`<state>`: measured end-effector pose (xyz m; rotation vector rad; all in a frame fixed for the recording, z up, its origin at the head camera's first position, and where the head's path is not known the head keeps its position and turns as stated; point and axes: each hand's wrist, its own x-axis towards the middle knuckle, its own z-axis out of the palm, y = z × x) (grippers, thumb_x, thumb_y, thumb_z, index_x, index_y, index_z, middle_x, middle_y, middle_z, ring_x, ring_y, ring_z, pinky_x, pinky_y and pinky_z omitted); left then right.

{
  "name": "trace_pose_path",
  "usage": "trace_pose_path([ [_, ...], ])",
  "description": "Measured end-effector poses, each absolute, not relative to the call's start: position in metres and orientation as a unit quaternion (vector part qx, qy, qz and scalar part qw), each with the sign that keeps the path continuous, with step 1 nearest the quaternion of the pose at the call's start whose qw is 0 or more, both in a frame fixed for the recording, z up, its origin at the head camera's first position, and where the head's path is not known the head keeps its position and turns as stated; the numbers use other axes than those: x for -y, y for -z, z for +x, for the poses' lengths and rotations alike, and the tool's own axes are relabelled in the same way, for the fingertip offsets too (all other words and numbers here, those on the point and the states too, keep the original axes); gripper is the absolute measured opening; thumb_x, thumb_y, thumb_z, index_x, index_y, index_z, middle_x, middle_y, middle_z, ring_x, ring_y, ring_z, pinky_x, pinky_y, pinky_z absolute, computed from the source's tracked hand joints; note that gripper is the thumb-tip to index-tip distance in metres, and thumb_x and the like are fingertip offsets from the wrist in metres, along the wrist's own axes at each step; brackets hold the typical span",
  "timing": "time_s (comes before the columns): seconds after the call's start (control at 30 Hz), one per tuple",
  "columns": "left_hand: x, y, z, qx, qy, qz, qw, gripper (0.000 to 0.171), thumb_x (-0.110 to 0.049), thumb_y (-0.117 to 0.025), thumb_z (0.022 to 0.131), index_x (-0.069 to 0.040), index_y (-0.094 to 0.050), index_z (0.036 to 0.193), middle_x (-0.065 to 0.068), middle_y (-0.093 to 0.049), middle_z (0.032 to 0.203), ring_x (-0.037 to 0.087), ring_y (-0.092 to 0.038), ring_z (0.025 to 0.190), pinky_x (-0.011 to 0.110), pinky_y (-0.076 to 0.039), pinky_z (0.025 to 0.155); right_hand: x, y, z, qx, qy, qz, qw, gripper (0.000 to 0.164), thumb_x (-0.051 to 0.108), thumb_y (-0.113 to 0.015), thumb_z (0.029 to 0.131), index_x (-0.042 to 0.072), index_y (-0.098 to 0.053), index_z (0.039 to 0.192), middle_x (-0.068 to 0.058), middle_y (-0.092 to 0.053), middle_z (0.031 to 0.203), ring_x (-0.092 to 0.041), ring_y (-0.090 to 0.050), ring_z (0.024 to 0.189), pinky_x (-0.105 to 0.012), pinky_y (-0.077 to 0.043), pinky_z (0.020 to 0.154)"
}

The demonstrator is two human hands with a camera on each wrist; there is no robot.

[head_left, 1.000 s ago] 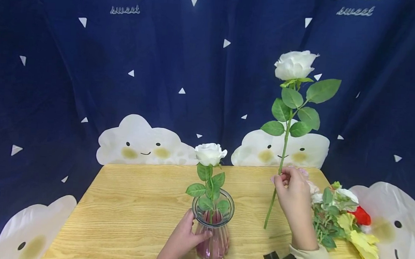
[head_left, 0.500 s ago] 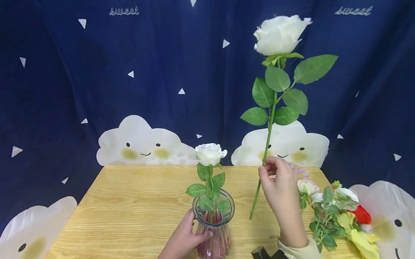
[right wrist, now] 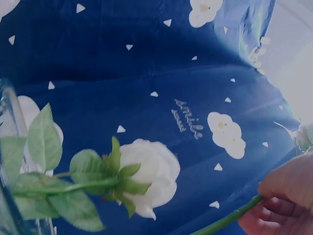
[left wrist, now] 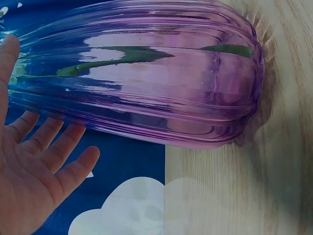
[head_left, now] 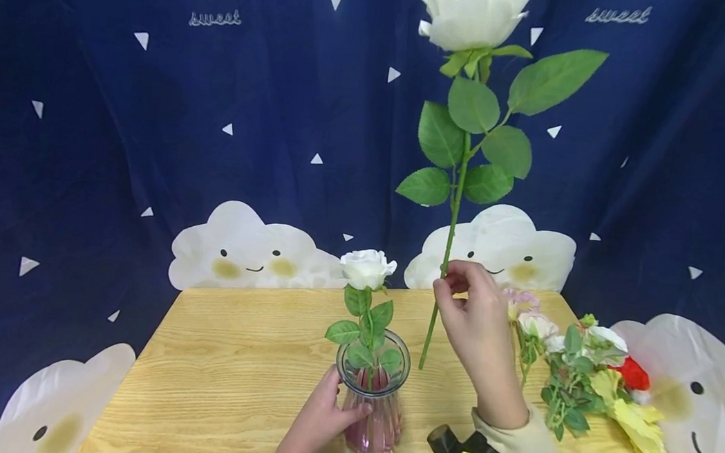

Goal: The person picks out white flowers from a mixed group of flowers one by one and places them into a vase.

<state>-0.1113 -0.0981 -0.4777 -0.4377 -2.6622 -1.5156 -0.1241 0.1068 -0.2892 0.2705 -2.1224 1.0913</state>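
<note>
A ribbed glass vase, pinkish toward its base, stands upright on the table with one white rose in it. My left hand holds the vase from the left, thumb across its front; in the left wrist view several fingertips touch the vase wall. To the right of the vase, my right hand pinches the stem of a second white rose between thumb and fingers. That rose is raised nearly upright, its bloom cut off by the top edge of the head view, its stem end right of the vase rim.
On the wooden table, at the right, lies a pile of flowers: pale pink blooms, a red one and a yellow one. A dark blue curtain with clouds hangs behind. A black device sits by my right wrist.
My right hand has carried the rose left and up, nearer the vase and the camera. More of the pink flowers at the right now shows. The left hand and vase have stayed put.
</note>
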Motion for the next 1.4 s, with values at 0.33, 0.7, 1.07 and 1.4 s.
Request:
trace_pose_path([
  [0.33,0.097,0.477,-0.112,0.857,0.494,-0.145,0.021,0.071,-0.045,-0.067,0.069,-0.029,-0.035,0.130,0.006,-0.048,0.131,0.032,-0.044,0.120,0.058,-0.041,0.098,-0.091,0.291,-0.123,0.820,-0.455,0.146,0.314,0.013,0.004,-0.058,0.078,0.003,-0.057,0.091,-0.006,-0.059,0.081,-0.011,-0.055,0.072,-0.020,-0.051,0.055],
  [0.7,0.097,0.479,-0.113,0.856,0.494,-0.150,0.030,0.069,-0.046,-0.067,0.069,-0.029,-0.036,0.129,0.005,-0.049,0.130,0.031,-0.045,0.120,0.056,-0.042,0.097,-0.081,0.323,-0.129,0.841,-0.449,0.168,0.249,0.011,0.004,-0.059,0.077,0.007,-0.056,0.087,-0.002,-0.058,0.077,-0.007,-0.052,0.070,-0.020,-0.049,0.053],
  [1.07,0.097,0.478,-0.112,0.853,0.499,-0.149,0.027,0.068,-0.047,-0.066,0.070,-0.033,-0.035,0.129,0.001,-0.048,0.131,0.029,-0.044,0.121,0.054,-0.043,0.096,-0.072,0.347,-0.129,0.849,-0.441,0.188,0.221,0.014,0.000,-0.060,0.072,0.004,-0.056,0.085,-0.002,-0.056,0.073,-0.003,-0.050,0.067,-0.018,-0.049,0.053],
  [1.4,0.096,0.479,-0.112,0.854,0.499,-0.141,0.035,0.073,-0.045,-0.067,0.069,-0.031,-0.032,0.132,0.005,-0.048,0.131,0.030,-0.046,0.118,0.056,-0.045,0.092,-0.071,0.358,-0.129,0.847,-0.448,0.190,0.214,0.016,-0.001,-0.060,0.070,0.007,-0.057,0.083,0.001,-0.055,0.069,0.002,-0.047,0.062,-0.017,-0.049,0.054],
])
